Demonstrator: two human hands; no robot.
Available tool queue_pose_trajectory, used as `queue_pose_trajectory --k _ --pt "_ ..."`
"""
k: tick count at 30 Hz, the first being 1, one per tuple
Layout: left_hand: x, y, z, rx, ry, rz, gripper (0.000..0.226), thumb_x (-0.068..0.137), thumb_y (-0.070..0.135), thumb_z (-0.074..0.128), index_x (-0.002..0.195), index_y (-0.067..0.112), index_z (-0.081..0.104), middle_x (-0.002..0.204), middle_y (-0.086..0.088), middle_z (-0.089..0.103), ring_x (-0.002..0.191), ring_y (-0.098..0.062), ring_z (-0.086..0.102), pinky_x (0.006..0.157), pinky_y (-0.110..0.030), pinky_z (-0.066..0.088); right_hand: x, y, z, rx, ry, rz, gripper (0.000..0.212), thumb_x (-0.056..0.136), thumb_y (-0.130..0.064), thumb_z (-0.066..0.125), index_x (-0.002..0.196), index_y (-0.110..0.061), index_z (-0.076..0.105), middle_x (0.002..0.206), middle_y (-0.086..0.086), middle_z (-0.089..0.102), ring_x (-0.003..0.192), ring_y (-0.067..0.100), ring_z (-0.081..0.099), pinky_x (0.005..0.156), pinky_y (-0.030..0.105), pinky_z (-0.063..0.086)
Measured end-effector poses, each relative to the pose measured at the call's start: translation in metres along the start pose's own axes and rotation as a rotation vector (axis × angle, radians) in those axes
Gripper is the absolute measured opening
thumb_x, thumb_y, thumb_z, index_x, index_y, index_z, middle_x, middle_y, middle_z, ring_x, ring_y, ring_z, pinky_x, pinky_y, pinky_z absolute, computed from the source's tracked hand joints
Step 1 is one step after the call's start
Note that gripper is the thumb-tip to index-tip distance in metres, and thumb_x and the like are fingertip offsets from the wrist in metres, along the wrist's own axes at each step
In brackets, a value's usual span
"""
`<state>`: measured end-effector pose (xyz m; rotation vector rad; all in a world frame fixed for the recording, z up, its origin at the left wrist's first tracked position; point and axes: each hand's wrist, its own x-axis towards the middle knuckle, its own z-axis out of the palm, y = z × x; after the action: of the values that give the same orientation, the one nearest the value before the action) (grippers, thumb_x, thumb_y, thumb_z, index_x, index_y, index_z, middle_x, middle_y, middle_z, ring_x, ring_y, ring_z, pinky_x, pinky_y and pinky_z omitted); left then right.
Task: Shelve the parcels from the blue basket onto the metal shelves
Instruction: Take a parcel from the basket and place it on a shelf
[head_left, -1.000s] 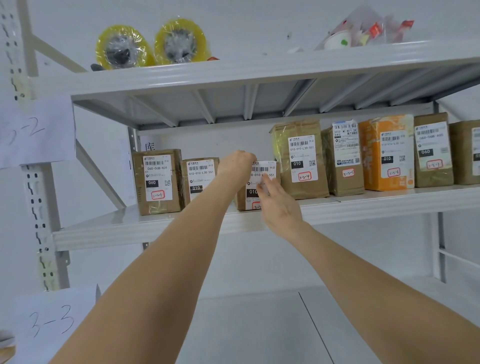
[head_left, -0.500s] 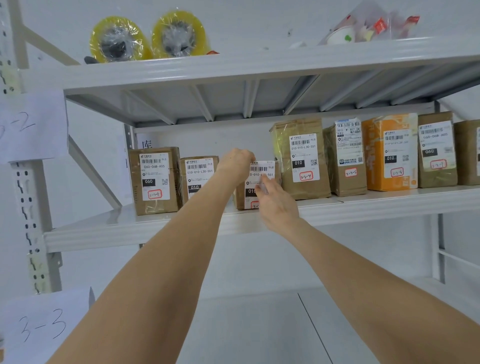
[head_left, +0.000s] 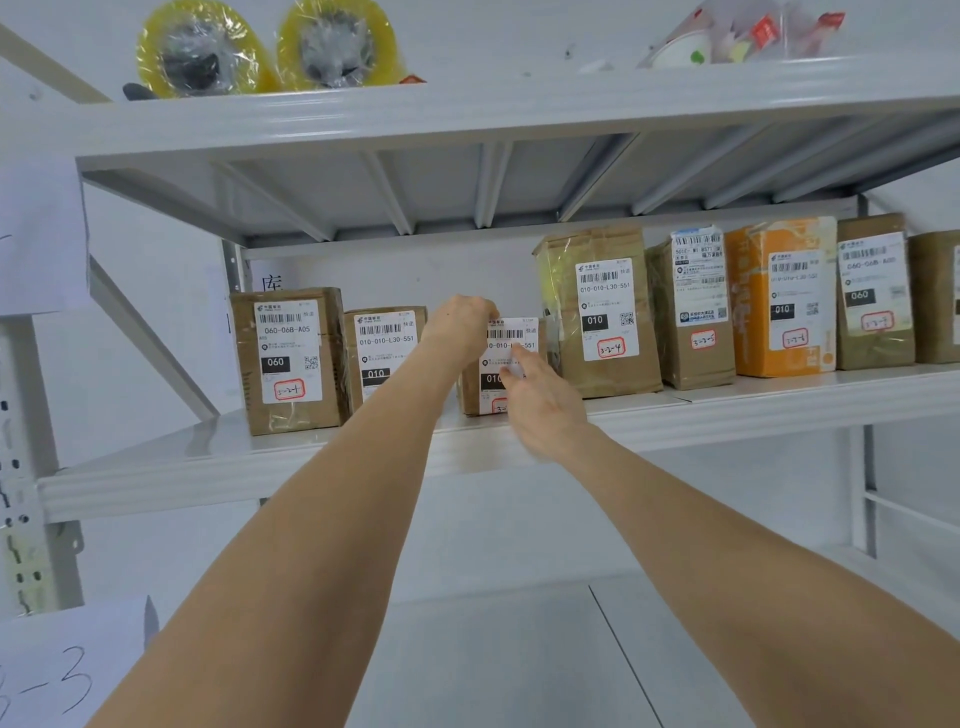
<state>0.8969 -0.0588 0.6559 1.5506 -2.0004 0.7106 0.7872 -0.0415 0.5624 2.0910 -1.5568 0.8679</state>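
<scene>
Brown parcel stands on metal shelf. Left hand grips its top corner; right hand presses straight fingers against its front. White wall behind.

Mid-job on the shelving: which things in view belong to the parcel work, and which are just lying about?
Job: small parcel, gripped at its top by the left hand, right hand fingers flat on its label; middle shelf; tall brown parcel and orange parcel, already shelved.
Lying about: yellow tape rolls and clear bag on the top shelf; handwritten paper sign.
</scene>
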Motion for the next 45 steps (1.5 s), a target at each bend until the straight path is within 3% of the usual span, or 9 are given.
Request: queue_pose_trajectory --k 7,13,17,21,28,32,45 --pt "0.003 -0.003 0.001 0.007 -0.006 0.015 0.044 0.094 0.001 0.043 0.132 0.020 0.053 0.128 -0.006 0.058 0.117 -0.025 0.054 0.087 -0.032 0.046 0.006 0.003 0.001 -0.027 -0.030 -0.012 0.044 0.097 -0.008 0.044 0.141 -0.011 0.044 0.157 0.002 0.016 0.142 0.020 0.021 0.109 0.034 0.036" --pt "0.001 -0.002 -0.004 0.045 -0.085 0.048 0.044 0.093 0.003 0.044 0.135 0.017 0.049 0.130 -0.008 0.054 0.118 -0.027 0.051 0.087 -0.037 0.047 0.003 0.003 -0.003 -0.070 0.011 0.017 0.043 0.096 -0.014 0.046 0.139 -0.017 0.045 0.150 0.004 0.026 0.131 0.025 0.034 0.096 0.036 0.040" --pt "-0.004 0.009 -0.012 0.014 0.004 0.067 0.051 0.093 0.004 0.046 0.142 0.018 0.041 0.140 -0.007 0.044 0.125 -0.027 0.046 0.093 -0.040 0.046 -0.003 0.008 -0.016 -0.101 0.084 0.088 0.043 0.098 -0.018 0.043 0.141 -0.019 0.041 0.142 0.010 0.035 0.126 0.029 0.038 0.095 0.039 0.040" --pt "-0.008 0.044 -0.011 -0.049 0.128 0.150 0.046 0.091 0.002 0.050 0.135 0.014 0.047 0.133 -0.008 0.046 0.120 -0.027 0.048 0.091 -0.039 0.047 -0.018 0.032 -0.039 -0.157 0.130 0.195 0.043 0.096 -0.018 0.046 0.138 -0.017 0.043 0.140 0.009 0.037 0.126 0.028 0.038 0.093 0.038 0.041" --pt "-0.028 0.153 0.021 -0.204 0.055 0.333 0.040 0.092 0.009 0.049 0.132 0.012 0.047 0.128 -0.009 0.046 0.119 -0.027 0.048 0.086 -0.040 0.046 -0.085 0.107 -0.072 -0.273 0.147 0.449 0.040 0.094 -0.018 0.051 0.133 -0.015 0.045 0.133 0.010 0.040 0.121 0.028 0.040 0.093 0.036 0.039" --pt "-0.050 0.230 0.048 -0.267 -0.042 0.446 0.042 0.093 0.005 0.045 0.135 0.013 0.044 0.132 -0.010 0.045 0.123 -0.028 0.045 0.091 -0.041 0.046 -0.147 0.158 -0.084 -0.342 0.088 0.603 0.041 0.094 -0.017 0.050 0.135 -0.016 0.044 0.136 0.010 0.038 0.124 0.029 0.038 0.094 0.038 0.038" --pt "-0.194 0.541 0.107 -0.495 -0.318 0.864 0.044 0.092 0.002 0.042 0.135 0.011 0.045 0.132 -0.010 0.044 0.124 -0.027 0.042 0.092 -0.042 0.045 -0.418 0.333 -0.122 -0.424 -0.114 1.099 0.041 0.094 -0.021 0.049 0.133 -0.014 0.043 0.133 0.010 0.038 0.123 0.028 0.037 0.097 0.037 0.036"
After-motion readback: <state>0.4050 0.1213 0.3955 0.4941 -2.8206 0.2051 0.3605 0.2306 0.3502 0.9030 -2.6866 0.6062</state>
